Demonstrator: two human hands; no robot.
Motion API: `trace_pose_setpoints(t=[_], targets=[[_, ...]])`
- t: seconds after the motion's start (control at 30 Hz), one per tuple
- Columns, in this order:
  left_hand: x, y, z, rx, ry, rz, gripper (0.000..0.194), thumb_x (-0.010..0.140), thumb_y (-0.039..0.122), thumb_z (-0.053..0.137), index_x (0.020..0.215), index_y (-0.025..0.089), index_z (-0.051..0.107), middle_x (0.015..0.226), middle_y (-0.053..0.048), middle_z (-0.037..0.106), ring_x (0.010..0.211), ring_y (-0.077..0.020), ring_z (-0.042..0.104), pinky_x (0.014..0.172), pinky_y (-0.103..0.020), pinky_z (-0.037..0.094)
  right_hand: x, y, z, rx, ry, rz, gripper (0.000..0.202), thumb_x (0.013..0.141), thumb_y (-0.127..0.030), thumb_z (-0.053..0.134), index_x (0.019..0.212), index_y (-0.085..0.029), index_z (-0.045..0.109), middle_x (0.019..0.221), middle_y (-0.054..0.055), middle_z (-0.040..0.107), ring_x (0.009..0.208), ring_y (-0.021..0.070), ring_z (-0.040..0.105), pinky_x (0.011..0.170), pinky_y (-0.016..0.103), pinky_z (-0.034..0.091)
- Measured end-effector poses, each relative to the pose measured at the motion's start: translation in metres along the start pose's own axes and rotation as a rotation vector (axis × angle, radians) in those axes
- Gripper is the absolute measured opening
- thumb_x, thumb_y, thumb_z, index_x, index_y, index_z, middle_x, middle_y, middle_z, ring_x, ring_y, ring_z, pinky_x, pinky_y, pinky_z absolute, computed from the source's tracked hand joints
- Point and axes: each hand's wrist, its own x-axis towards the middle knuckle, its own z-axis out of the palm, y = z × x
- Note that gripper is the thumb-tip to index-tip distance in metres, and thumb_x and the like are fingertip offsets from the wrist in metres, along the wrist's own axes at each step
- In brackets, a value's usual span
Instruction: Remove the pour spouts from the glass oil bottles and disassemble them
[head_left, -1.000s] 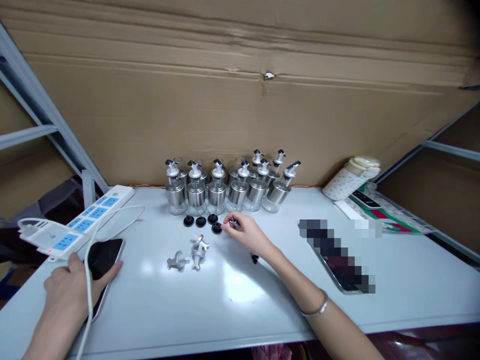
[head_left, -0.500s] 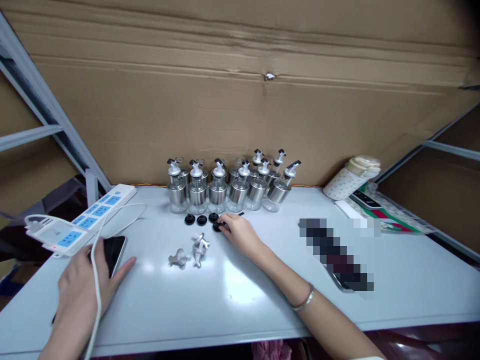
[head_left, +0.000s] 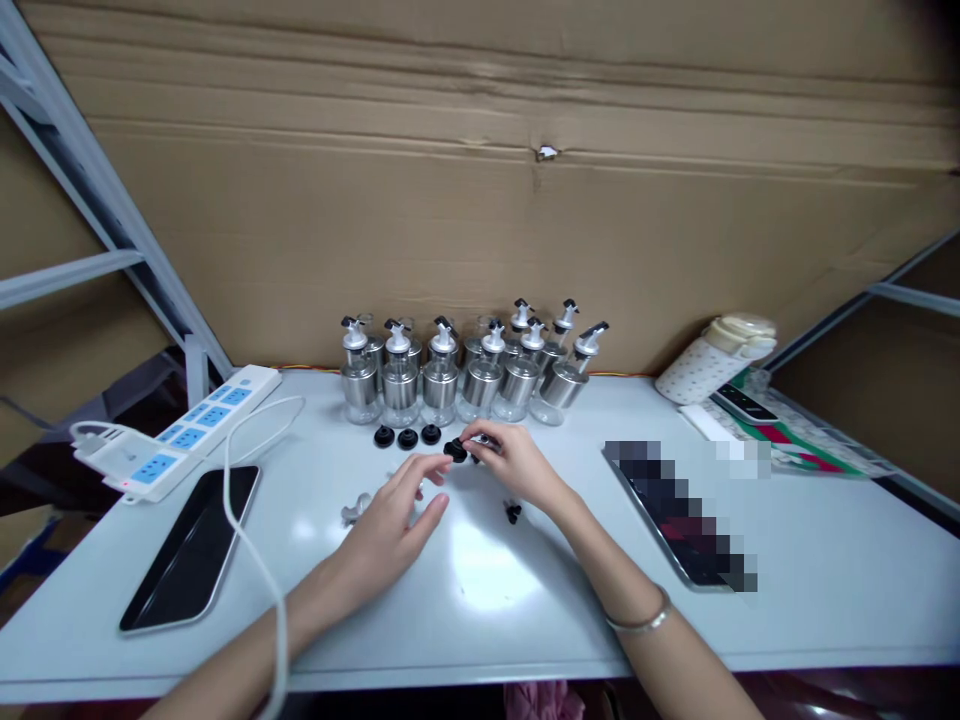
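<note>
My right hand [head_left: 521, 465] pinches a black rubber stopper [head_left: 455, 450] just above the table. Close to that stopper, my left hand [head_left: 397, 510] has its fingers and thumb apart and grips nothing; whether its fingertips touch the stopper I cannot tell. A short row of similar black stoppers [head_left: 407, 438] lies to the left. Under and beside my left hand are silver pourer tops [head_left: 355, 510], partly hidden. Small black pieces [head_left: 513, 511] lie below my right hand. Behind stand several glass bottles with steel sleeves [head_left: 440, 385], many fitted with pourer spouts.
At the left are a white power strip [head_left: 214, 420], a white cable [head_left: 247, 535] and a black tray-like phone or tablet [head_left: 191, 545]. On the right lie a partly blurred dark device [head_left: 637, 490] and a dotted tumbler [head_left: 705, 360]. Cardboard [head_left: 450, 220] closes the back.
My left hand has left the dark device at the left and come to the middle, beside the stopper. My right hand has lifted the stopper and shifted slightly right. Small black pieces now show below it.
</note>
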Motion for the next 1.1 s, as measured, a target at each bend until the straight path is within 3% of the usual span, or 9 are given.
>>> trace_pose_setpoints(t=[0.2, 0.4, 0.67, 0.83, 0.93, 1.1], targets=[[0.035, -0.015, 0.009, 0.009, 0.068, -0.04, 0.028, 0.089, 0.028, 0.045, 0.115, 0.018, 0.05, 0.106, -0.007, 0.056, 0.09, -0.0183, 0.055, 0.074, -0.029, 0.046, -0.005, -0.007, -0.003, 0.079, -0.023, -0.079, 0.013, 0.086, -0.025, 0.053, 0.086, -0.02, 0.065, 0.083, 0.004, 0.07, 0.07, 0.0157, 0.06, 0.066, 0.027, 0.043], [0.028, -0.025, 0.011, -0.011, 0.022, 0.004, 0.021, 0.09, 0.029, 0.047, 0.105, 0.019, 0.057, 0.099, -0.005, 0.058, 0.087, -0.0175, 0.056, 0.079, -0.03, 0.046, -0.01, -0.014, 0.002, 0.094, -0.061, -0.213, 0.014, 0.088, -0.025, 0.053, 0.085, -0.021, 0.066, 0.085, 0.005, 0.069, 0.075, 0.0168, 0.062, 0.069, 0.028, 0.046], [0.024, -0.024, 0.008, -0.101, 0.055, 0.001, 0.026, 0.087, 0.025, 0.05, 0.11, 0.018, 0.061, 0.099, -0.006, 0.061, 0.083, -0.0157, 0.057, 0.08, -0.03, 0.047, -0.012, -0.018, 0.008, 0.226, -0.006, -0.173, 0.02, 0.091, -0.033, 0.049, 0.086, -0.021, 0.063, 0.085, 0.005, 0.066, 0.08, 0.0175, 0.06, 0.075, 0.031, 0.045], [0.028, -0.025, 0.008, -0.515, 0.066, -0.226, 0.028, 0.078, 0.033, 0.062, 0.1, 0.016, 0.065, 0.097, -0.008, 0.066, 0.086, -0.0178, 0.062, 0.081, -0.031, 0.049, -0.014, -0.02, 0.009, 0.288, 0.266, -0.112, 0.043, 0.092, -0.056, 0.032, 0.081, -0.021, 0.055, 0.098, 0.008, 0.053, 0.093, 0.0201, 0.052, 0.081, 0.034, 0.043], [0.03, -0.024, 0.009, -0.784, 0.056, -0.35, 0.036, 0.069, 0.037, 0.073, 0.096, 0.014, 0.065, 0.091, -0.007, 0.069, 0.082, -0.0183, 0.065, 0.083, -0.033, 0.05, -0.015, -0.019, 0.011, 0.289, 0.405, -0.078, 0.055, 0.088, -0.067, 0.024, 0.084, -0.023, 0.056, 0.087, 0.005, 0.047, 0.081, 0.0188, 0.05, 0.072, 0.032, 0.043], [0.03, -0.02, 0.008, -0.941, 0.123, -0.385, 0.039, 0.061, 0.035, 0.081, 0.09, 0.013, 0.066, 0.086, -0.006, 0.072, 0.081, -0.018, 0.067, 0.084, -0.033, 0.051, -0.017, -0.017, 0.018, 0.477, 0.37, -0.024, 0.048, 0.088, -0.064, 0.034, 0.088, -0.022, 0.057, 0.07, 0.001, 0.05, 0.057, 0.014, 0.045, 0.056, 0.028, 0.039]])
